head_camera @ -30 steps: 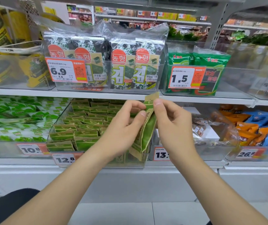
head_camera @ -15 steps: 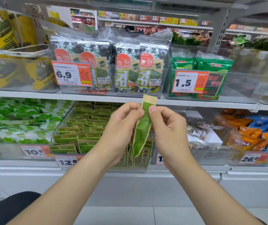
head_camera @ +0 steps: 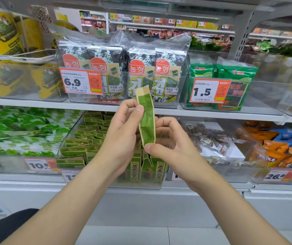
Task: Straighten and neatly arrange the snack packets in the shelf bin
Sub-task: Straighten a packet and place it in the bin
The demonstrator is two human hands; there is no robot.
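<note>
Both hands are raised together in front of the shelf, sharing one slim green snack packet with tan sealed ends [head_camera: 146,119]. The left hand [head_camera: 122,131] pinches the packet's upper part, thumb pressed on its front face and fingers curled behind. The right hand [head_camera: 171,144] pinches the lower end under its thumb, with its other fingers bent round behind the packet's middle. The packet stands nearly upright between the two hands, its top leaning slightly towards the left hand and poking above both sets of fingertips. Directly below and beyond the hands sits the clear plastic shelf bin [head_camera: 150,183]. Rows of matching green and tan packets [head_camera: 81,145] fill it on the far side of the left hand, and a few upright packets with printed characters [head_camera: 157,169] stand at its front wall, under the right wrist (some lean against one another). Above the hands, past the white shelf edge [head_camera: 212,113], stand dark seaweed multipacks in clear wrap [head_camera: 141,71].
</note>
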